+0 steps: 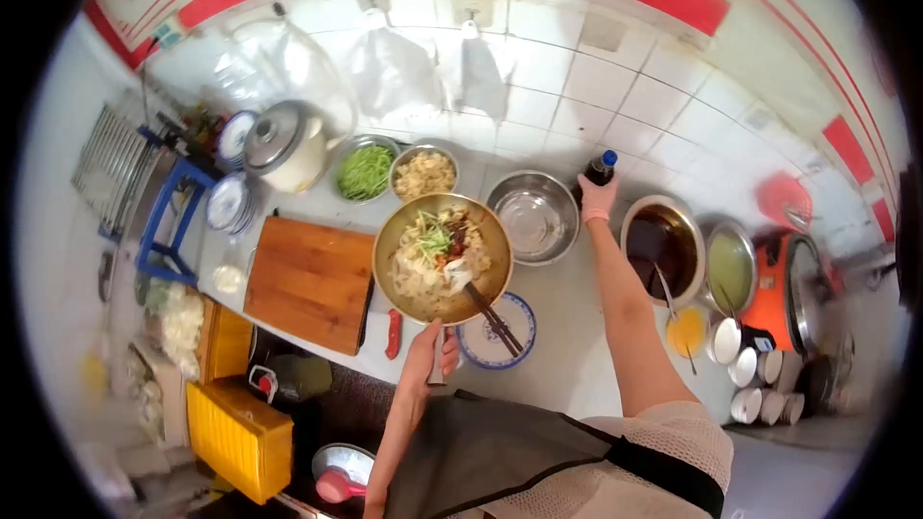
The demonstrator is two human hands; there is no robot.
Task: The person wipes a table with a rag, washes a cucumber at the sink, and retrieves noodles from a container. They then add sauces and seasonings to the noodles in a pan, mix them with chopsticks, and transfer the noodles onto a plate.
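Observation:
My left hand point(431, 358) is wrapped around the handle of a gold-coloured pan point(389, 284), held over the counter. In the pan lie pale noodle-like food point(413, 279), green shreds point(435, 240) and dark red sauce point(452, 248). A pair of dark chopsticks point(495, 319) leans out over its near right side. Partly under the pan is a blue-rimmed plate point(519, 341). Reaching to the back, my right hand point(598, 198), which looks thinly gloved, grips a dark bottle point(600, 171) with a blue cap. A steel bowl point(532, 216) stands left of that hand.
Left on the counter are a cutting board point(308, 279), red-handled knife point(393, 334), pot point(288, 146), bowl of green shreds point(365, 171) and bowl of tan pieces point(423, 173). Right are a dark-sauce pot point(663, 245), yellow-green bowl point(731, 267) and white cups point(743, 367).

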